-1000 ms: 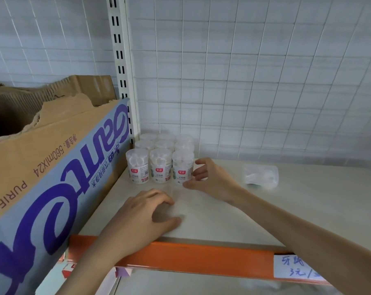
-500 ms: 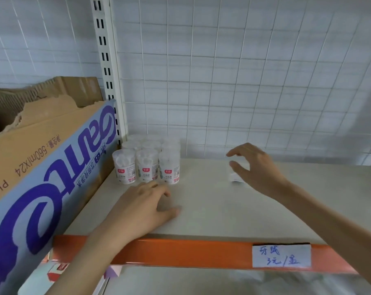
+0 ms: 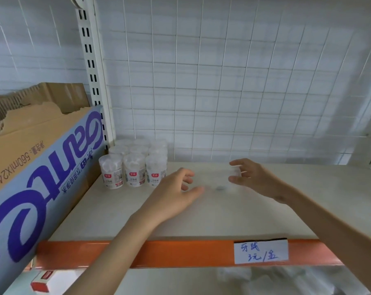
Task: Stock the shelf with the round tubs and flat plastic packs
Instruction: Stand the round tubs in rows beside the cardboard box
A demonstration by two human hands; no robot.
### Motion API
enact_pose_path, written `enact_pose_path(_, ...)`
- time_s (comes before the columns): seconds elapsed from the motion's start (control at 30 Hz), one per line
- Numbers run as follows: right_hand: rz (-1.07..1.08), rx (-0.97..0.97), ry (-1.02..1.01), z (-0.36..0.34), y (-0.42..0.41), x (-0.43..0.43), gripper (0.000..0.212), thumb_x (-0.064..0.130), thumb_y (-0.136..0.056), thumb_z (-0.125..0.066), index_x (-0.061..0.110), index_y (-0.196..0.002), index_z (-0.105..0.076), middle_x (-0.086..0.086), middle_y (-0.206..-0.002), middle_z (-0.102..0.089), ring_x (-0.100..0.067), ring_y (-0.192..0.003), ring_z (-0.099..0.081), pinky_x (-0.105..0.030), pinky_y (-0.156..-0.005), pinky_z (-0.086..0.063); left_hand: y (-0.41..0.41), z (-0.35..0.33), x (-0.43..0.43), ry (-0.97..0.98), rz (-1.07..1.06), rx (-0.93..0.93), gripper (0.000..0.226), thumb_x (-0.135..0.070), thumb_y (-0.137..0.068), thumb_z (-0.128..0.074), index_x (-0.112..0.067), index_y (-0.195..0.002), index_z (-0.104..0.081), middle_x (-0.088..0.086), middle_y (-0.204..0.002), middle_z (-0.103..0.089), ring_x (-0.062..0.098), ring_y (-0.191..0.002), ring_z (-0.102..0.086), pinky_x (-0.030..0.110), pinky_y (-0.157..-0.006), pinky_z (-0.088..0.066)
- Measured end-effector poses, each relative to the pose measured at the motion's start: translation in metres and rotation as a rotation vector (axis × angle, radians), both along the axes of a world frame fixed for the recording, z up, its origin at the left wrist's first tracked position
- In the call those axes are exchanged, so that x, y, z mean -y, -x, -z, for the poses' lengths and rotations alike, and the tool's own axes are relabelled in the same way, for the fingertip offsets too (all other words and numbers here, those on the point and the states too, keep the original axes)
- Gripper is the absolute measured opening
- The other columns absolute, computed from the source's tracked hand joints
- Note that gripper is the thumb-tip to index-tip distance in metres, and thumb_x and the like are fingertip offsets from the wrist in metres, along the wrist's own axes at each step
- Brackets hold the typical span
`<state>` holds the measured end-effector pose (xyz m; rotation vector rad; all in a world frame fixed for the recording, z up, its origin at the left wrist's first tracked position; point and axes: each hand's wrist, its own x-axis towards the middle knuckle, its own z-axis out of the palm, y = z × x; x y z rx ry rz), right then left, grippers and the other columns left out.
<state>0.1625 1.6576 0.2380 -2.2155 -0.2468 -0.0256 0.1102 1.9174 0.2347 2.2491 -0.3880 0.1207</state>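
Pack (image 3: 235,171) sat pinched in my right hand (image 3: 254,179), right of centre; tubs (image 3: 133,169) lay leftward, nearer my loosely spread, empty left hand (image 3: 174,190).

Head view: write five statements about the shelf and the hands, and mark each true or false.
1. The tubs stand upright beside the cardboard box. True.
2. The right hand holds a clear pack. True.
3. The left hand grips a tub. False: it holds nothing, its fingers are relaxed, and it is apart from the tubs.
4. The paper label sits at the left end of the orange rail. False: it sits toward the right.
5. A wire grid backs the shelf. True.
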Motion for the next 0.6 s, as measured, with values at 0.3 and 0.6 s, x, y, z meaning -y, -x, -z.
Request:
enact_pose_path(0.3, -0.423, 0.051, -0.009, -0.037, 0.04, -0.045, 0.054, 0.007, -0.081, -0.078, 0.027, -0.127, -0.058, 0.018, -0.124, -0.063, 0.001, -0.119, -0.055, -0.017, -0.098, -0.046, 0.02, -0.015, -0.012, 0.255, 0.06, -0.243, 0.043, -0.062, -0.092, -0.045, -0.03, -0.111, -0.066, -0.016, -0.101, -0.069, 0.001, -0.086, -0.067, 0.029, -0.089, -0.053)
enact_pose_path(0.6, -0.3, 0.038, -0.398, -0.025, 0.051, -0.093, 0.054, 0.013, -0.084, -0.075, 0.022, -0.133, -0.053, 0.005, -0.128, -0.063, -0.006, -0.115, -0.061, -0.022, -0.094, -0.05, 0.04, -0.005, -0.035, 0.528, -0.069, -0.121, 0.01, -0.038, -0.092, -0.062, -0.031, -0.095, -0.068, 0.002, -0.092, -0.072, 0.007, -0.08, -0.07, 0.026, -0.081, -0.058)
